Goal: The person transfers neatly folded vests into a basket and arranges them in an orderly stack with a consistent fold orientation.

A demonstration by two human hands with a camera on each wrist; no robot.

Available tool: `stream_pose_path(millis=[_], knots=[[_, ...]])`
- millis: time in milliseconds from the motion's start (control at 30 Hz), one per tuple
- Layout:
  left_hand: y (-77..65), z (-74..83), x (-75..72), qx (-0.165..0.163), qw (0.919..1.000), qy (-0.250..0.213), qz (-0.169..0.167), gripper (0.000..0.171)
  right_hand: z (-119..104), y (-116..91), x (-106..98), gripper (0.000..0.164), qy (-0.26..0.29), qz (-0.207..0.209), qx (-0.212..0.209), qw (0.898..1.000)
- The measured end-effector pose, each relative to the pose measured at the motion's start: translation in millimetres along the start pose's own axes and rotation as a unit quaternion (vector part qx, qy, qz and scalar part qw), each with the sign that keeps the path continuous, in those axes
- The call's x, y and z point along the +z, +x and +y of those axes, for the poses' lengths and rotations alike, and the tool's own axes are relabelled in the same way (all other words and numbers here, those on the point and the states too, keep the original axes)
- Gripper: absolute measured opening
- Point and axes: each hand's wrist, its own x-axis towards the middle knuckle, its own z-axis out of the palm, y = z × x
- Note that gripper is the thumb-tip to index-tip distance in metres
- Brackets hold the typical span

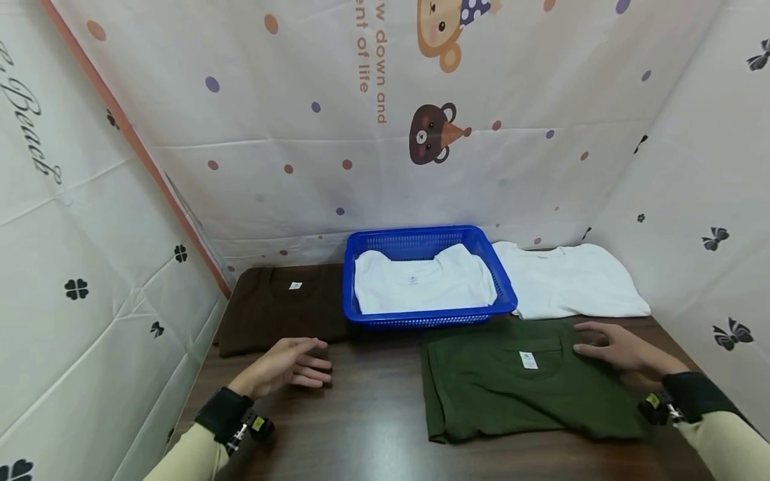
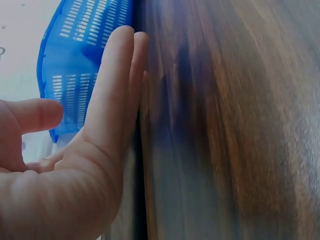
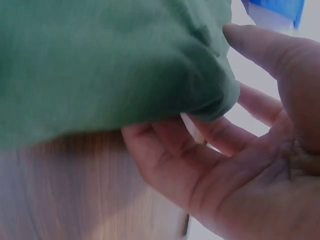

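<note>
A folded dark green T-shirt with a white neck label lies on the table at the right. At its right edge is my right hand. In the right wrist view the fingers curl beneath the shirt's folded edge, and the thumb is at its upper side. My left hand holds nothing, its fingers extended over the table in front of a folded brown T-shirt. The left wrist view shows that palm beside the blue basket.
Behind the green shirt, the blue plastic basket contains a folded white T-shirt. Another white T-shirt lies right of the basket. Printed white cloth hangs behind and at both sides of the wooden table.
</note>
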Motion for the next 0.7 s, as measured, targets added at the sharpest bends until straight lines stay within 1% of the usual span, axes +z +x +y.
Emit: stream_pose_path(millis=[200,333,533,633,700], knots=[[0.3,-2.7,4.6,-0.021,0.9997,0.008,-0.013,0.062,-16,8,16,0.062,0.009,-0.020,-0.026,0.999],[-0.5,-6.9,6.8,-0.036,0.9991,0.008,-0.023,0.061,-30,12,27,0.065,0.015,-0.029,-0.024,0.999],[-1.0,-7.2,10.6,-0.047,0.9975,-0.001,-0.052,0.060,-53,19,43,0.067,0.028,-0.041,-0.032,0.998],[-2.3,-5.3,11.1,-0.053,0.9971,0.001,-0.054,0.060,-65,22,52,0.068,0.024,-0.047,-0.032,0.998],[-2.9,-4.7,10.9,-0.056,0.9972,0.002,-0.049,0.060,-72,24,58,0.067,0.021,-0.049,-0.033,0.998]])
